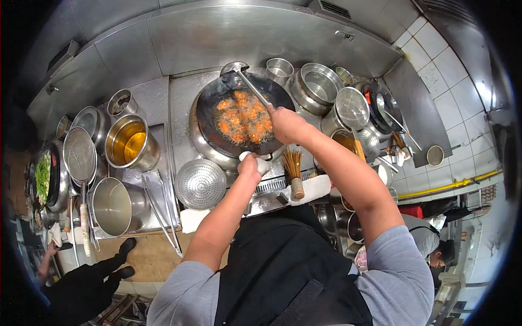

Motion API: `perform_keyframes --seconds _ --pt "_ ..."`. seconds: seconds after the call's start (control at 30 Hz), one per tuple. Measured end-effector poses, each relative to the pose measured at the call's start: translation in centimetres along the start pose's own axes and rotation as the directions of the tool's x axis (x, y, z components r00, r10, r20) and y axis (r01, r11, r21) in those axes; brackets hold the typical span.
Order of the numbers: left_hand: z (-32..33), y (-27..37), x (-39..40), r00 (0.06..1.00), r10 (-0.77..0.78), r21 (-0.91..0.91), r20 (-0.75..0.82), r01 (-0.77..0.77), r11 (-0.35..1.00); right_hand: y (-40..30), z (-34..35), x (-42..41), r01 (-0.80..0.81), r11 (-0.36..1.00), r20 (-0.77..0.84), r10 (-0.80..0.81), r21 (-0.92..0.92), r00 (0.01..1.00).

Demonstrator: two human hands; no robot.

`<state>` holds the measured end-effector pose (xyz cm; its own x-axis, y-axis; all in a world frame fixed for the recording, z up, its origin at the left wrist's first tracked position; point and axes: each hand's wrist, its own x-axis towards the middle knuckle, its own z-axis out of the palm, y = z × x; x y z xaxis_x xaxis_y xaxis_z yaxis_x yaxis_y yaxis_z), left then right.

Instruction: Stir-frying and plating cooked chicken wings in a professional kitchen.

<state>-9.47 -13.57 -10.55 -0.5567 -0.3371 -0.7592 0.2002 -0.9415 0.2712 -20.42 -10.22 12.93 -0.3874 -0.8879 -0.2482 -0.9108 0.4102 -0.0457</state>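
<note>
A black wok (207, 118) sits on a round metal burner ring in front of me. Several orange-brown pieces of food (240, 118) fry in bubbling oil inside it. My left hand (249, 168) grips a folded white cloth (263, 165) against the wok's near rim, where a handle loop partly shows. My right hand (285, 124) is closed around a long metal utensil handle (253, 89), above the wok's right side. That handle slants up and left to the far rim, close to a round metal vessel (234, 67). The utensil's head cannot be made out clearly.
A perforated metal skimmer (200, 184) and a bamboo brush (294, 171) lie near the wok. At left stand a pot of amber oil (132, 142) and tongs (159, 216). Right are pots (322, 85) and a mesh strainer (352, 108). Other people work at both sides.
</note>
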Motion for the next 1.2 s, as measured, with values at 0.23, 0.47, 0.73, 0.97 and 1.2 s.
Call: perform_keyframes --seconds 0.23,0.47,0.73,0.97,1.2 --pt "-0.3 -0.6 -0.7 0.981 0.188 0.023 -0.052 -0.187 0.982 1.3 -0.3 -1.2 0.009 1.000 -0.018 -0.009 -0.025 1.000" --pt "-3.1 0.9 -3.0 0.973 0.212 0.087 0.092 -0.220 0.972 6.1 -3.4 -4.0 0.127 0.987 -0.100 -0.117 0.101 0.988" --pt "1.1 0.0 -6.7 0.968 0.209 0.324 0.140 -0.244 0.914 14.2 -6.4 -6.8 0.097 0.965 -0.046 -0.088 0.243 0.995" --pt "6.0 -1.4 -9.0 0.989 0.103 0.406 0.110 -0.140 0.903 18.9 -8.8 -11.0 0.087 0.922 -0.080 -0.061 0.378 0.995" --pt "11.4 -3.6 -8.8 0.991 0.096 0.499 0.091 -0.129 0.857 24.4 -10.0 -13.1 0.053 0.944 -0.106 -0.019 0.327 0.994"
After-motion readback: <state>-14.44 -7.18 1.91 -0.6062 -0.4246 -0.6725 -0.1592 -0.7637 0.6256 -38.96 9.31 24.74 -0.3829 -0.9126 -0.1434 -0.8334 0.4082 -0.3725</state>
